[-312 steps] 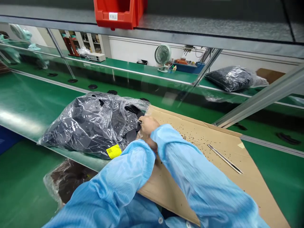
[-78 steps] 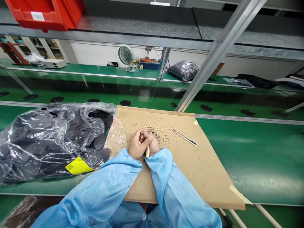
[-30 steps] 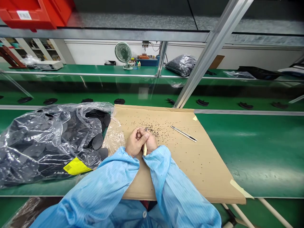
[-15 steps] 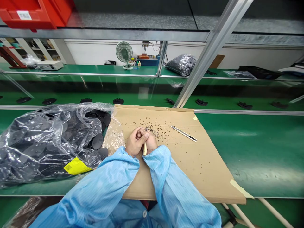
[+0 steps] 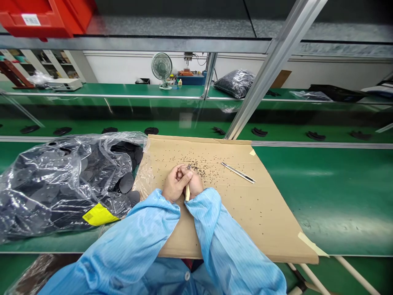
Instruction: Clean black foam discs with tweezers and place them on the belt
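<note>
My two hands are pressed together over the brown cardboard sheet (image 5: 245, 221). My right hand (image 5: 196, 186) is closed around a small hand tool that looks like nippers (image 5: 187, 193), with a pale yellow handle pointing toward me and a metal tip showing beyond the fingers. My left hand (image 5: 174, 185) is closed against the right, its thumb lying across the tool; whatever its fingers pinch is hidden. Tiny black scraps (image 5: 201, 169) lie scattered just beyond the hands. A slim utility knife (image 5: 238, 172) rests on the cardboard to the right.
At left a clear plastic bag (image 5: 70, 176) holds many flat black discs, some at its mouth, with a yellow label (image 5: 100, 214) on it. Black curved parts (image 5: 259, 132) sit along the green belt behind. A metal post (image 5: 273, 73) slants overhead; a fan (image 5: 161, 67) stands farther back.
Both hands and the tool hold the same pose. The black parts on the belt have shifted slightly left. The fan's head has turned a little, and the bag's loose film over the cardboard has shifted left.
</note>
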### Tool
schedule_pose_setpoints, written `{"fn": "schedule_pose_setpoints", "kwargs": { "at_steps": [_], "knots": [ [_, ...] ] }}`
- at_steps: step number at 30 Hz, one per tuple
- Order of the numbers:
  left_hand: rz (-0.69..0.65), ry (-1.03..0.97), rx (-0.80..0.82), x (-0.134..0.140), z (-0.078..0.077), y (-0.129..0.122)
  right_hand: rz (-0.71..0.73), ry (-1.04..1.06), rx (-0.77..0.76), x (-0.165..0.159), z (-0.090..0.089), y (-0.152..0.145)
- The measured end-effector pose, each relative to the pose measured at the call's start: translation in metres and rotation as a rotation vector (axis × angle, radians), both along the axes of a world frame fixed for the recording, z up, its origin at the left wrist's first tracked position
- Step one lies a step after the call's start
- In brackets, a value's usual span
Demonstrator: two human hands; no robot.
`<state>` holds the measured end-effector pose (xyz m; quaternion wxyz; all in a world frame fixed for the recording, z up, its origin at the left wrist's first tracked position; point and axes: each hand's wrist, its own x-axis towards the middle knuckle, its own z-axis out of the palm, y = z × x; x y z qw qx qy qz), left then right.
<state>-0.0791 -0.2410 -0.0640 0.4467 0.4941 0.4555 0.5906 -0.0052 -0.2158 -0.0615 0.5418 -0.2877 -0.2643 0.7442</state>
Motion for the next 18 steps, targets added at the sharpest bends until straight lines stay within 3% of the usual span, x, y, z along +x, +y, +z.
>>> {"fn": "schedule_pose_setpoints", "kwargs": {
  "at_steps": [18],
  "knots": [
    [-0.010,-0.015,0.023,-0.0019,-0.0067,0.0010,-0.054,-0.046,-0.019,0.0003,-0.0044,0.0024]
  ]
}}
